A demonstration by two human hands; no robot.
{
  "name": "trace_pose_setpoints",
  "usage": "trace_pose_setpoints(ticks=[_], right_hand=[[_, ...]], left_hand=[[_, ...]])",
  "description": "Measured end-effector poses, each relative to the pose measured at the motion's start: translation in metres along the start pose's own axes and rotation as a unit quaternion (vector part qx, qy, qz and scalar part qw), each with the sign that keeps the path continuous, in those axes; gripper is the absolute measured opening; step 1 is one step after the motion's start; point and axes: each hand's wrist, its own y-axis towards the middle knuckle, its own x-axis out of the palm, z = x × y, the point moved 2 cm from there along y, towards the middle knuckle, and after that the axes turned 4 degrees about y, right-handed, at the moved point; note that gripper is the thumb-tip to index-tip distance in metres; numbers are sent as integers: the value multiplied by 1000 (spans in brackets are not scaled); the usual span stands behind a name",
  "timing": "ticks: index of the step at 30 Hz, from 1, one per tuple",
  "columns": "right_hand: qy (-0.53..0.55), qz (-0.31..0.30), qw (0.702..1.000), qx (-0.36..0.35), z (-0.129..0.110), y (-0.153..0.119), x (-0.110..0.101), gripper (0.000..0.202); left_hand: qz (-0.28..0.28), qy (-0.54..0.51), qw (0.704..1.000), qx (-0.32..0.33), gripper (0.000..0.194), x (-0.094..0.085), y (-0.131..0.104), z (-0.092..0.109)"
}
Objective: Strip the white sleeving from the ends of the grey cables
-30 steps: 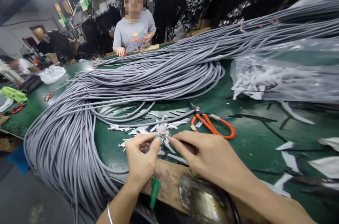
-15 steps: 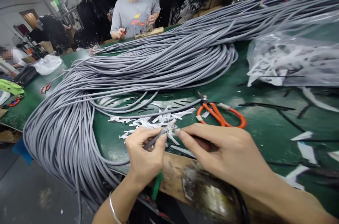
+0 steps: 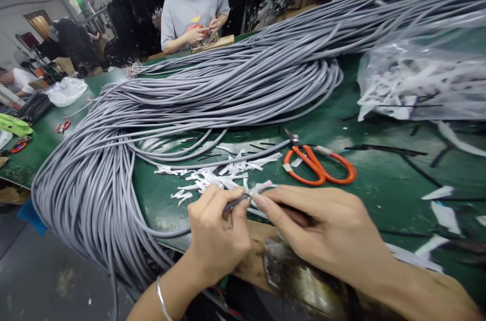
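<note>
My left hand (image 3: 218, 232) is closed round a grey cable (image 3: 236, 202), its end poking out between thumb and index finger. My right hand (image 3: 322, 230) pinches the whitish wrapping (image 3: 261, 187) at that cable end, and the fingertips of both hands almost meet. Fine detail at the pinch is too small to tell. Just beyond my hands lie white paper scraps (image 3: 212, 177). Orange-handled scissors (image 3: 319, 164) rest on the green table (image 3: 360, 214), a little past my right hand. A large bundle of grey cables (image 3: 182, 103) runs across the table and droops over its left edge.
A clear plastic bag (image 3: 417, 78) of white scraps lies at the right. Across the table a person (image 3: 195, 12) holds a red-handled tool. At the near edge sits a brown board (image 3: 250, 255) with a shiny, stained lump (image 3: 304, 278). Small red-handled snips (image 3: 63, 126) lie at far left.
Both my hands have shifted slightly right, with the fingertips now closer together at the cable end. The person opposite has brought both hands together.
</note>
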Motion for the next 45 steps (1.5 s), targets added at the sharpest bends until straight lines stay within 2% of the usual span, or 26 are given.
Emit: trace_pose_setpoints(ticks=[5,10,16,18,21,24,26,29,32,34,36,38,41,45], right_hand=[[3,20,998,-63,0,-2,-1,20],[-5,21,999,34,3,-1,2,24],[-8,66,998,10,-6,-4,-4,29],[-18,94,995,25,-1,1,-10,24],[-29,132,989,54,12,10,-16,18],[5,115,990,75,20,15,-16,20],[53,90,988,113,21,16,-13,23],[136,68,975,163,18,16,-10,24],[193,74,961,186,15,17,-11,25],[210,69,957,190,15,16,-12,25],[201,61,959,190,16,14,-10,22],[169,63,969,171,15,9,-8,17],[98,66,986,115,12,4,-4,11],[-33,61,997,35,9,3,-6,17]], left_hand=[[6,-41,998,-44,13,-2,3,1],[6,-25,999,-23,16,0,1,-2],[-66,20,991,-117,14,3,5,-17],[-46,14,992,-114,14,1,6,-19],[29,15,997,-70,13,-2,6,-15],[88,10,996,-23,13,-3,2,-10],[100,0,995,-4,13,-4,-1,-8],[63,-20,998,-16,15,-5,0,-7],[-21,-91,993,-69,30,-5,5,-7],[-59,-162,978,-113,38,-4,7,-8],[-62,-217,962,-152,39,-2,8,-9],[-40,-231,957,-168,35,-1,7,-9],[-9,-211,962,-172,25,0,5,-9],[-3,-224,955,-194,22,3,2,-12]])
